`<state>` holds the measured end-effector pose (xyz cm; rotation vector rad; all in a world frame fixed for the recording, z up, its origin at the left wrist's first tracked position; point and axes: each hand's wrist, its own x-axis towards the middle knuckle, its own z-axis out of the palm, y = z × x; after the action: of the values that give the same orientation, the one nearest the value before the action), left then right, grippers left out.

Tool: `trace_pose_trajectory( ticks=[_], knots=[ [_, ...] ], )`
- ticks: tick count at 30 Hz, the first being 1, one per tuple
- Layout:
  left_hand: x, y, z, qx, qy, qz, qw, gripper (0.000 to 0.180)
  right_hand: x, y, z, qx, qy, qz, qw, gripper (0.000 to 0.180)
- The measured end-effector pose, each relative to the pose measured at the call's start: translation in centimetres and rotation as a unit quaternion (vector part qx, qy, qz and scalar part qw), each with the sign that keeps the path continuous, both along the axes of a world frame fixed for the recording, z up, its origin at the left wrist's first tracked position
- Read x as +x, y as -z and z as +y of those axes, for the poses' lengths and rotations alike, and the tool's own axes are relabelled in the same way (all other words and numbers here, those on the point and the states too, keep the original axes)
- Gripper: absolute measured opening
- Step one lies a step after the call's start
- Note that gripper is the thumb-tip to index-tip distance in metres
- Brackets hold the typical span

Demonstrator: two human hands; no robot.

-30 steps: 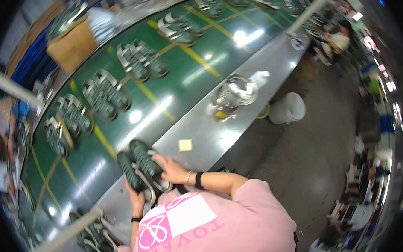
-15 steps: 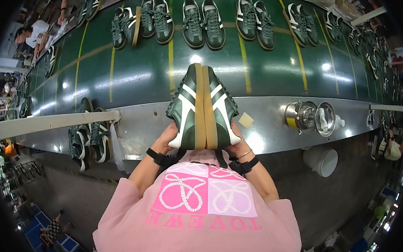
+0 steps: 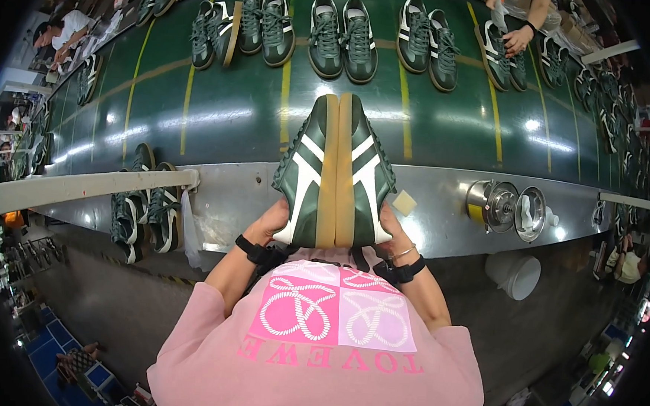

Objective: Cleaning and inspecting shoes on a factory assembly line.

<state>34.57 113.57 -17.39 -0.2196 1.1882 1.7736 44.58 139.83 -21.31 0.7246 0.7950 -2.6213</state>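
Observation:
I hold a pair of dark green sneakers with white stripes (image 3: 335,175) pressed sole to sole, their tan gum soles facing up at me. My left hand (image 3: 270,223) grips the left shoe's side near the heel. My right hand (image 3: 392,229) grips the right shoe the same way. Both wrists wear black bands. The pair hovers over the grey metal edge (image 3: 443,210) of a green conveyor belt (image 3: 233,115).
Several more green sneaker pairs (image 3: 343,29) lie in a row across the belt's far side. Another person's hands (image 3: 517,36) touch a pair at top right. One pair (image 3: 144,214) sits under a grey bar at left. Metal tins (image 3: 505,206) and a white bucket (image 3: 514,274) stand at right.
A second ago I was picking the pair off the belt edge at an angle; now the view faces the belt squarely and the pair is held slightly higher and closer.

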Motion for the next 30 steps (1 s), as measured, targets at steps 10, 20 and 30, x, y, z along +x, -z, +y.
trace_pose_trajectory(
  ticks=[10,20,30],
  knots=[
    [-1.3,2.3,-1.0,-0.109,0.068,0.246,0.961,0.052,-2.0,-2.5,0.5,0.134,-0.005,0.003,0.991,0.053],
    [-1.8,7.7,-5.2,-0.192,0.023,0.34,0.92,0.089,-2.1,-0.2,-1.0,0.455,-0.057,0.214,0.862,0.084],
    [-3.2,2.1,-1.7,-0.439,0.218,0.486,0.723,0.077,-0.9,0.8,-1.0,0.548,-0.203,0.14,0.8,0.065]
  ],
)
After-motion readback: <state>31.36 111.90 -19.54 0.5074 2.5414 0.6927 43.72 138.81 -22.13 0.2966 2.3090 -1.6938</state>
